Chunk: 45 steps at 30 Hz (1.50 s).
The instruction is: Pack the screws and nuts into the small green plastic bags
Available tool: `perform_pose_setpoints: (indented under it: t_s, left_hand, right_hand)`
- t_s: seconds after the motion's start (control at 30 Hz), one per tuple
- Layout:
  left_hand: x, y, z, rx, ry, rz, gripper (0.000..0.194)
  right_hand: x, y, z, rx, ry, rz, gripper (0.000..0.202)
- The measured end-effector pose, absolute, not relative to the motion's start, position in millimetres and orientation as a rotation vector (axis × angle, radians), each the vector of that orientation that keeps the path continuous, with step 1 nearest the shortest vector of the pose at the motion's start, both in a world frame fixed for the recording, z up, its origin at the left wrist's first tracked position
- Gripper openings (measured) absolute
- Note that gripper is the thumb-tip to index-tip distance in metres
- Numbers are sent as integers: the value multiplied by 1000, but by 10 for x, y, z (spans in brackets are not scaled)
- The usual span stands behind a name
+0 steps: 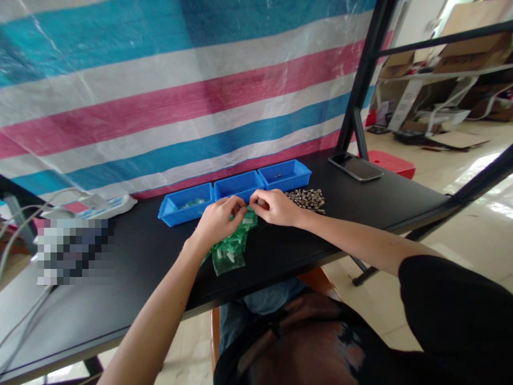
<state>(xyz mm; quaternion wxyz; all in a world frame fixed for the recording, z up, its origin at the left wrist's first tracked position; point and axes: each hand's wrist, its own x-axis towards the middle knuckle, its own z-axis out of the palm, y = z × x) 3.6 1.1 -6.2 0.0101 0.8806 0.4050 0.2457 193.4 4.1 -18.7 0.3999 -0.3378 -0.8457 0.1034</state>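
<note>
My left hand (pixel 221 220) and my right hand (pixel 274 207) meet above the table, just in front of the middle blue tray (pixel 239 184). Fingertips of both are pinched together on something small, too tiny to name. Under and beside my left hand lie several small green plastic bags (pixel 230 251) with pale pieces inside. A pile of small metal parts (pixel 308 200) lies right behind my right wrist. To the left, another blue tray (pixel 186 205) holds some clear-looking bits. The right blue tray (pixel 285 175) has a few tiny pieces in it.
A phone (pixel 356 167) lies at the right on the black table (pixel 152 262). At the left are a white power strip (pixel 108 207), cables and a blurred-out object (pixel 74 251). A striped sheet (pixel 192 101) hangs behind; a black frame post (pixel 363 80) stands right.
</note>
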Motion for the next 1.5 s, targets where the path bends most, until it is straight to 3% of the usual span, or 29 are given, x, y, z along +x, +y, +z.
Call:
perform_pose_setpoints:
  t_s: [0.77, 1.17, 1.5]
  left_hand:
    - [25, 23, -99, 2731, 1169, 966, 12]
    - [59, 18, -71, 2742, 1255, 767, 22]
    - [47, 17, -75, 2721, 1256, 809, 17]
  right_hand:
    - [1934, 44, -190, -834, -2122, 255, 4]
    - [1935, 33, -185, -849, -2086, 224, 4]
    - [1936, 32, -188, -865, -2108, 239, 2]
